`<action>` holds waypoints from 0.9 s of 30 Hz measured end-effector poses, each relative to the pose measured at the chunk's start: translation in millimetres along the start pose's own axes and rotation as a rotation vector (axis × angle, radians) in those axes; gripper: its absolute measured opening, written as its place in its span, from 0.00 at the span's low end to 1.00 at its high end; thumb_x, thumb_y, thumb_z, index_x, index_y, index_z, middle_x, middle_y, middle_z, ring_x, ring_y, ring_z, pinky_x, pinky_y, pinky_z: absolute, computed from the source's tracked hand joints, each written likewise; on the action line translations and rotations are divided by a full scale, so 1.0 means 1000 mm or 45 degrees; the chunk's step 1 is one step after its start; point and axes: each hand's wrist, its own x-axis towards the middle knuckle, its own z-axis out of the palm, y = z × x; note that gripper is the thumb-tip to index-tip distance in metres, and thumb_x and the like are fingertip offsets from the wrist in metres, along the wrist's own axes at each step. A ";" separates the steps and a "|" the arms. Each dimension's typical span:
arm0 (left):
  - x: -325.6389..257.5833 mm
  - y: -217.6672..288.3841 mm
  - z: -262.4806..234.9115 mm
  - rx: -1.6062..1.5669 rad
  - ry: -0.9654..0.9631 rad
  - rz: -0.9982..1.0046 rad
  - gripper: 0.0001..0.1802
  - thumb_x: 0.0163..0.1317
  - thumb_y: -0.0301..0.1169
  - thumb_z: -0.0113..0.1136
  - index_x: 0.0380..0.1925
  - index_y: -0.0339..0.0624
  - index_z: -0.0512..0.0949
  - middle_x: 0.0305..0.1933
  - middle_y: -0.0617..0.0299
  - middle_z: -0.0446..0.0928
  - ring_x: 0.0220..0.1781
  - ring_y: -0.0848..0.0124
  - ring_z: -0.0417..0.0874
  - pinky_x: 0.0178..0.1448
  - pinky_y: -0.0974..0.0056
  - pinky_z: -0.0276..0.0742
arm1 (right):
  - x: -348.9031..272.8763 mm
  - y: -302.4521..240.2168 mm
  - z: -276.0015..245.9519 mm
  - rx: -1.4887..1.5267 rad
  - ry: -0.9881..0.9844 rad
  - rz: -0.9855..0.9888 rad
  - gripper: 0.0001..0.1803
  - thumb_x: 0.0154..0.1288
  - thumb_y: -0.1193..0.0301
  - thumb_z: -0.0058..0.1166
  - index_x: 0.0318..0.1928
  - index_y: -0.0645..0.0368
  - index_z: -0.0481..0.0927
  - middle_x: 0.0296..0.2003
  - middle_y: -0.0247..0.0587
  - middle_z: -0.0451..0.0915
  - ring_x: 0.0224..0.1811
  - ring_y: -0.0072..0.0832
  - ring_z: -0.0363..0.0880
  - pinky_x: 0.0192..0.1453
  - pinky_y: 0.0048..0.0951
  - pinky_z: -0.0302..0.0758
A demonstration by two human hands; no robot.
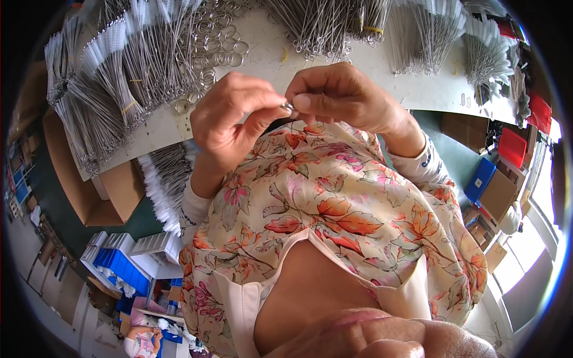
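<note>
My left hand (230, 116) and my right hand (352, 98) meet in front of my chest, near the table's front edge. Between their pinched fingertips is a small shiny metal piece (287, 106), and both hands grip it. Most of it is hidden by the fingers, so its full shape cannot be made out. Beyond my left hand, loose metal rings (222, 51) lie spread over the white table (256, 33). Bundles of wire-handled brushes (122, 71) with white bristles and looped ends are heaped to the left of the rings.
More brush bundles lie at the far middle (322, 30) and far right (427, 36) of the table. An open cardboard box (116, 191) stands below its left edge. Blue and white bins (122, 262) are at lower left, where another person (142, 343) sits. Red bins (512, 146) are at right.
</note>
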 end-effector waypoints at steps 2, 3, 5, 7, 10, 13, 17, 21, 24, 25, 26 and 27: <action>0.002 -0.001 -0.001 -0.034 -0.140 0.295 0.11 0.45 0.27 0.67 0.30 0.40 0.79 0.28 0.62 0.77 0.27 0.72 0.76 0.28 0.70 0.72 | -0.001 -0.006 -0.007 -0.016 -0.108 0.046 0.11 0.66 0.66 0.49 0.37 0.62 0.78 0.23 0.30 0.76 0.24 0.15 0.70 0.28 0.18 0.67; -0.004 -0.001 0.003 0.055 -0.143 0.371 0.11 0.46 0.30 0.67 0.31 0.42 0.79 0.29 0.64 0.77 0.28 0.73 0.76 0.29 0.70 0.72 | -0.002 -0.008 -0.011 -0.031 -0.214 0.092 0.11 0.65 0.66 0.50 0.37 0.62 0.78 0.23 0.32 0.77 0.23 0.16 0.71 0.27 0.20 0.68; 0.000 0.009 0.002 0.142 -0.295 0.359 0.12 0.46 0.30 0.66 0.32 0.40 0.79 0.30 0.61 0.77 0.31 0.69 0.77 0.31 0.67 0.72 | -0.011 -0.003 -0.016 -0.306 -0.122 -0.024 0.10 0.63 0.68 0.51 0.36 0.62 0.78 0.23 0.35 0.78 0.23 0.21 0.74 0.28 0.24 0.70; -0.008 -0.004 0.001 0.409 -0.432 0.341 0.13 0.46 0.31 0.66 0.34 0.40 0.80 0.32 0.60 0.77 0.37 0.65 0.77 0.39 0.62 0.72 | -0.022 0.002 -0.019 -1.038 0.178 -0.143 0.06 0.59 0.71 0.51 0.34 0.61 0.77 0.24 0.39 0.78 0.25 0.28 0.77 0.29 0.30 0.72; 0.001 -0.042 -0.022 0.801 -0.332 0.125 0.11 0.46 0.31 0.66 0.32 0.44 0.80 0.31 0.65 0.77 0.38 0.67 0.75 0.43 0.61 0.68 | -0.039 0.032 -0.025 -1.869 0.593 -0.033 0.02 0.55 0.77 0.49 0.28 0.60 0.76 0.24 0.41 0.76 0.29 0.36 0.78 0.31 0.36 0.73; 0.013 -0.055 -0.031 1.113 -0.567 -0.027 0.09 0.46 0.30 0.66 0.30 0.47 0.80 0.30 0.68 0.76 0.36 0.69 0.73 0.44 0.62 0.65 | -0.035 0.071 -0.031 -1.886 0.668 0.021 0.02 0.54 0.77 0.50 0.29 0.61 0.76 0.25 0.39 0.77 0.29 0.35 0.78 0.31 0.35 0.73; 0.012 -0.072 -0.031 1.134 -0.613 -0.039 0.07 0.46 0.31 0.65 0.27 0.49 0.79 0.28 0.69 0.75 0.35 0.68 0.71 0.44 0.62 0.62 | -0.024 0.068 -0.027 -0.912 0.635 -0.136 0.07 0.58 0.71 0.55 0.33 0.63 0.79 0.29 0.39 0.79 0.24 0.31 0.77 0.28 0.27 0.71; 0.013 -0.051 -0.034 0.404 -0.402 -0.325 0.08 0.56 0.34 0.59 0.32 0.43 0.75 0.31 0.66 0.74 0.36 0.73 0.71 0.45 0.65 0.66 | -0.009 0.026 -0.014 -0.532 0.618 -0.267 0.04 0.62 0.76 0.52 0.35 0.65 0.78 0.36 0.35 0.77 0.32 0.15 0.73 0.31 0.18 0.71; 0.012 -0.026 -0.026 -0.788 -0.108 -0.740 0.12 0.65 0.36 0.52 0.38 0.37 0.72 0.35 0.63 0.74 0.37 0.77 0.71 0.44 0.68 0.69 | 0.006 -0.006 0.007 -0.210 0.613 -0.561 0.06 0.59 0.74 0.56 0.35 0.64 0.79 0.30 0.36 0.77 0.31 0.17 0.74 0.33 0.21 0.71; 0.013 -0.019 -0.018 -1.104 -0.062 -0.762 0.12 0.65 0.35 0.50 0.40 0.37 0.71 0.36 0.63 0.74 0.37 0.77 0.71 0.44 0.68 0.70 | 0.010 -0.012 0.012 -0.212 0.609 -0.570 0.06 0.59 0.74 0.56 0.35 0.64 0.79 0.30 0.36 0.77 0.31 0.17 0.74 0.33 0.21 0.71; 0.013 -0.014 -0.012 -1.418 -0.008 -0.776 0.11 0.66 0.34 0.49 0.42 0.37 0.70 0.37 0.63 0.74 0.37 0.77 0.71 0.45 0.68 0.70 | 0.012 -0.017 0.017 -0.138 0.573 -0.619 0.06 0.58 0.74 0.57 0.34 0.64 0.79 0.32 0.37 0.77 0.34 0.19 0.75 0.36 0.22 0.72; 0.013 -0.013 -0.009 -1.563 -0.024 -0.715 0.11 0.67 0.31 0.46 0.44 0.36 0.68 0.40 0.62 0.73 0.39 0.77 0.72 0.47 0.70 0.70 | 0.014 -0.020 0.020 -0.064 0.538 -0.666 0.05 0.57 0.75 0.58 0.34 0.64 0.79 0.34 0.39 0.77 0.36 0.22 0.77 0.38 0.23 0.73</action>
